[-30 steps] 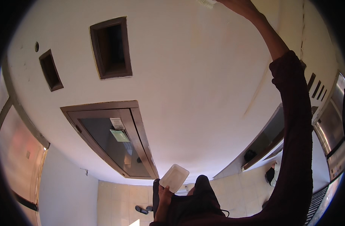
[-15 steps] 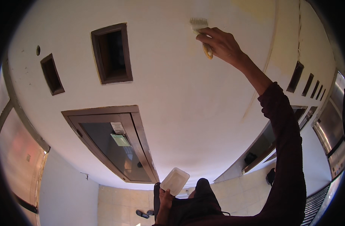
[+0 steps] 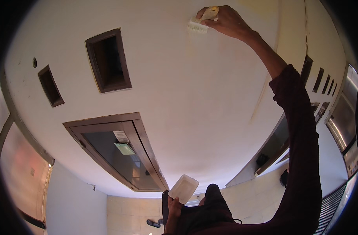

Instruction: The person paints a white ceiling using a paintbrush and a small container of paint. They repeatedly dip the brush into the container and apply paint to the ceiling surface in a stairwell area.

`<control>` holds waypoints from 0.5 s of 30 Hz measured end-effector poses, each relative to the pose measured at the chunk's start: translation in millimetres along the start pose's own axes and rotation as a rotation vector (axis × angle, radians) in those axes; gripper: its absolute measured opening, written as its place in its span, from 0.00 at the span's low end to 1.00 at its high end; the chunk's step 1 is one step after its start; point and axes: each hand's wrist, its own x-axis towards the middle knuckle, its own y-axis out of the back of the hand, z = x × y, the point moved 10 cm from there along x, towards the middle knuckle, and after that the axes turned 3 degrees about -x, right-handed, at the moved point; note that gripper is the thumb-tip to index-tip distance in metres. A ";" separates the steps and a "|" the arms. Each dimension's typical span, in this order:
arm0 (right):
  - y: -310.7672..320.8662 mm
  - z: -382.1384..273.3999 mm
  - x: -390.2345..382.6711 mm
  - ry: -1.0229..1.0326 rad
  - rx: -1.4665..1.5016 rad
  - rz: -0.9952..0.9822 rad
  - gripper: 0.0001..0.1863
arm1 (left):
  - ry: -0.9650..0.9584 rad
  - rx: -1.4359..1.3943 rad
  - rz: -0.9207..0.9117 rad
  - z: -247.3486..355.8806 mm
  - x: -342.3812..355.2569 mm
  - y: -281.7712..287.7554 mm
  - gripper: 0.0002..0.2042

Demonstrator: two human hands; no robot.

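My right hand (image 3: 230, 22) is raised high against the pale wall (image 3: 194, 102), closed around the handle of a paintbrush (image 3: 198, 26). The brush has a yellowish handle and white-coated bristles, which point downward and lie at the wall's surface. Low down, close to my body, my left hand (image 3: 174, 205) grips the lower edge of a white rectangular plastic tub (image 3: 183, 188). The tub's inside looks whitish; how much it holds I cannot tell.
A brown-framed glass door (image 3: 120, 152) stands to the left, below a dark framed opening (image 3: 108, 60) and a smaller opening (image 3: 51, 86). Another doorway (image 3: 271, 147) is on the right. Sandals (image 3: 153, 223) lie on the tiled floor (image 3: 124, 207).
My right hand has moved up and slightly left, and the brush has flipped from bristles up to bristles down. The left hand still holds the tub. The view has shifted slightly.
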 end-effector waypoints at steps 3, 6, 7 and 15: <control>48.4 -15.9 34.9 -0.032 -0.173 0.055 0.10 | -0.024 0.021 0.007 5.0 -6.0 -7.3 0.25; 70.0 -24.1 25.5 0.285 -0.307 0.410 0.09 | -0.038 0.032 -0.016 8.4 4.6 -22.6 0.26; 47.6 -30.3 21.9 0.327 -0.277 0.403 0.09 | -0.047 0.022 0.008 9.0 -1.7 -13.8 0.26; -79.8 -70.6 -78.6 0.487 -0.431 0.253 0.11 | 0.008 -0.001 -0.029 -0.5 8.3 -16.1 0.26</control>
